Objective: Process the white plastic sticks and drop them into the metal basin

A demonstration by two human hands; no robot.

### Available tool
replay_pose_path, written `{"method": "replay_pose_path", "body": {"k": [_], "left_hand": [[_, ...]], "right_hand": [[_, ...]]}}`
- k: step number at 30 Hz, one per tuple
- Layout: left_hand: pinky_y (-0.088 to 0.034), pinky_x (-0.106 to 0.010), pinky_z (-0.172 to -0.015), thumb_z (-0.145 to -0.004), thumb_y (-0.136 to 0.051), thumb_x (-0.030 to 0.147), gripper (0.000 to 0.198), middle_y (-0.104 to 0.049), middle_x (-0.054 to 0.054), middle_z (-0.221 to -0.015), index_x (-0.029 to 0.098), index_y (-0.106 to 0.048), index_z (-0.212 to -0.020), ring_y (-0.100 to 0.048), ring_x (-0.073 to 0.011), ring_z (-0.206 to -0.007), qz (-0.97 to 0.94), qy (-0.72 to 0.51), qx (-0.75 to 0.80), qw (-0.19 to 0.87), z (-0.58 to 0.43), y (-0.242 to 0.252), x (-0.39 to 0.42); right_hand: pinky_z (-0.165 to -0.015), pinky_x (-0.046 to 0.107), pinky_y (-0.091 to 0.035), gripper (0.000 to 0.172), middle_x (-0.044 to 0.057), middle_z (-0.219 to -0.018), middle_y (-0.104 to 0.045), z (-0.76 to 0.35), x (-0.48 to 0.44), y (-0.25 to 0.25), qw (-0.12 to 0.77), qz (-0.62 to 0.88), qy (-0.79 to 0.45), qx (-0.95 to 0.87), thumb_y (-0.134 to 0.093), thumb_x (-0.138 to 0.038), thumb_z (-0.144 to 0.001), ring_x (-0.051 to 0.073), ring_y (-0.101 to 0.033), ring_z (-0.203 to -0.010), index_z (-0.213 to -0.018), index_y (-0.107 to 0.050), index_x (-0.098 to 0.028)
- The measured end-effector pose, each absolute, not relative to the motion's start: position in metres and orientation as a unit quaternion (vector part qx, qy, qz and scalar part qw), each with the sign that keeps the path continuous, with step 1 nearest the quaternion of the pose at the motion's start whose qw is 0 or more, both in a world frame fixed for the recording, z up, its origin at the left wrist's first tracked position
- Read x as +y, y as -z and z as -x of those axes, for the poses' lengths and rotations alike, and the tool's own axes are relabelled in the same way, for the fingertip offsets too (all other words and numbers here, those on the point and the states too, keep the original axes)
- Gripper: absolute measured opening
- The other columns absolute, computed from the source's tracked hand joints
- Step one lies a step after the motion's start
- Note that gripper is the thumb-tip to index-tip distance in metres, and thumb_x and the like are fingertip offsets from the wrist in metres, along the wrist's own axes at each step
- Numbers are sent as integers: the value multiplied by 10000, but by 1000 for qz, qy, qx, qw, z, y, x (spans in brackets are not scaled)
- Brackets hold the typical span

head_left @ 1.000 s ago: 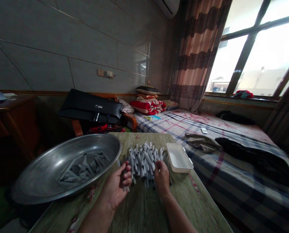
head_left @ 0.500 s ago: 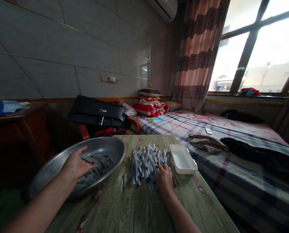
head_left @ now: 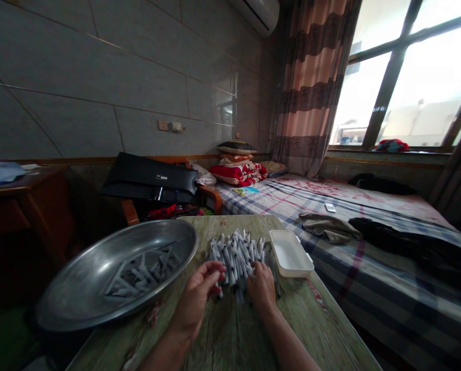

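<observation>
Fingers (head_left: 212, 269) of the left hand (head_left: 197, 296) are pinched around one of the white tubes (head_left: 238, 251) at the pile's near edge.
The right hand (head_left: 261, 286) rests on the same pile, fingers bent; I cannot tell if it grips. The pile lies on the table (head_left: 234, 335) between a steel basin (head_left: 79, 288) and a white tray (head_left: 290, 252).

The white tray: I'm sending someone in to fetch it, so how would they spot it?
On the green wood-grain table beside the bed, look right of the heap of white tubes. The white tray lies at the table's right edge, the only rectangular plastic container, unlike the round metal basin.
</observation>
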State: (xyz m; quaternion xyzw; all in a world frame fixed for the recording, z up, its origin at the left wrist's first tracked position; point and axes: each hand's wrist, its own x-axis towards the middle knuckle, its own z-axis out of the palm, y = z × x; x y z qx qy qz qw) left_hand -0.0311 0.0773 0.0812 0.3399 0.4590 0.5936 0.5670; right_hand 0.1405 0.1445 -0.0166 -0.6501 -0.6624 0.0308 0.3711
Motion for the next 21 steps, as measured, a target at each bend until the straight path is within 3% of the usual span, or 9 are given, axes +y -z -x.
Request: {"method": "replay_pose_path", "body": {"k": [5, 9, 12, 14, 18, 21], "left_hand": [[-460, -196, -534, -727, -698, 171, 202, -715, -50, -828, 167, -647, -922, -652, -126, -651, -267, -534, 478, 645, -13, -37, 83], [-484, -191, -508, -778, -654, 144, 177, -713, -66, -789, 140, -635, -954, -653, -120, -592, -209, -555, 408, 694, -18, -25, 95], [-528, -209, -536, -873, -542, 180, 151, -711, -80, -778, 127, -619, -992, -657, -118, -580, -117, -562, 299, 763, -7, -21, 103], [-512, -182, -488, -909, -483, 204, 183, -695, -73, -743, 118, -619, -994, -628, -97, -531, -87, -546, 246, 796, 2, -16, 105], [-449, -144, -402, -863, -486, 96, 222, -661, -61, -693, 107, -624, -1036, -558, -73, -452, -107, -547, 225, 800, 12, -7, 104], [-528, -186, -522, -762, -452, -48, 434, -684, -68, -790, 132, -599, -1129, -632, -100, -574, -117, -564, 235, 783, 12, -5, 103]], "right_hand": [[-745, 316, -428, 267, 94, -859, -628, -140, 144, 14, 496, 609, -122, -606, -492, -118, -684, 231, -582, -797, -863, -685, -165], [-623, 290, -434, 219, 35, -738, -615, -136, 143, 6, 603, 498, -341, -522, -521, -213, -673, 186, -557, -656, -829, -668, -168], [-488, 240, -361, 171, -24, -613, -555, -130, 141, 1, 596, 405, -525, -453, -557, -261, -664, 122, -465, -503, -787, -635, -171], [-467, 220, -333, 146, -41, -594, -530, -127, 139, 0, 584, 362, -586, -430, -587, -260, -652, 97, -430, -475, -766, -612, -173], [-478, 212, -349, 113, -55, -564, -487, -125, 138, 1, 571, 333, -617, -427, -600, -255, -652, 97, -434, -487, -741, -583, -188], [-474, 208, -351, 120, -57, -572, -499, -124, 137, 2, 572, 332, -621, -421, -612, -251, -659, 89, -431, -475, -758, -586, -190]]}}
